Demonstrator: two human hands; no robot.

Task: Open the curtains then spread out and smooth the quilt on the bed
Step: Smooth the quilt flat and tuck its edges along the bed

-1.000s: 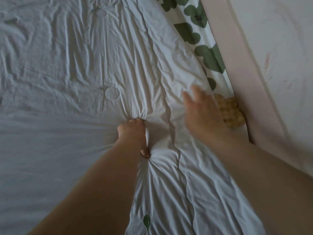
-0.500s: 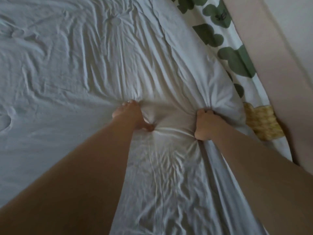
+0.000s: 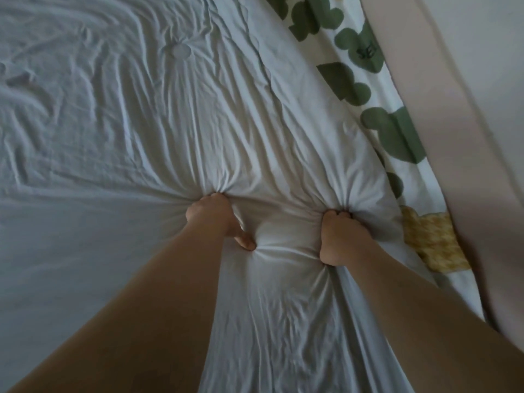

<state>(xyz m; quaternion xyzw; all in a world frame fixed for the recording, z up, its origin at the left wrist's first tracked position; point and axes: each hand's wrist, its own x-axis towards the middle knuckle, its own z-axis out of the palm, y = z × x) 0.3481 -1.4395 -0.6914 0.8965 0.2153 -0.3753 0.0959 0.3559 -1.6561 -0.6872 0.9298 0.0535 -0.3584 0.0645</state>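
A white, wrinkled quilt (image 3: 119, 114) covers most of the view, with folds radiating from two bunched spots. My left hand (image 3: 217, 218) grips a fistful of the quilt near the middle. My right hand (image 3: 341, 238) grips another fistful a little to the right, close to the quilt's right edge. Both arms reach forward from the bottom of the frame. No curtains are in view.
Under the quilt's right edge lies a white sheet with green shapes (image 3: 391, 131). A yellow knitted item (image 3: 431, 242) sits by the pale pink bed frame (image 3: 442, 114), which runs along the wall (image 3: 487, 38) on the right.
My right hand, open and moving over the quilt a second ago, has come down and closed on the fabric. My left hand keeps its grip. More of the quilt's upper part now shows.
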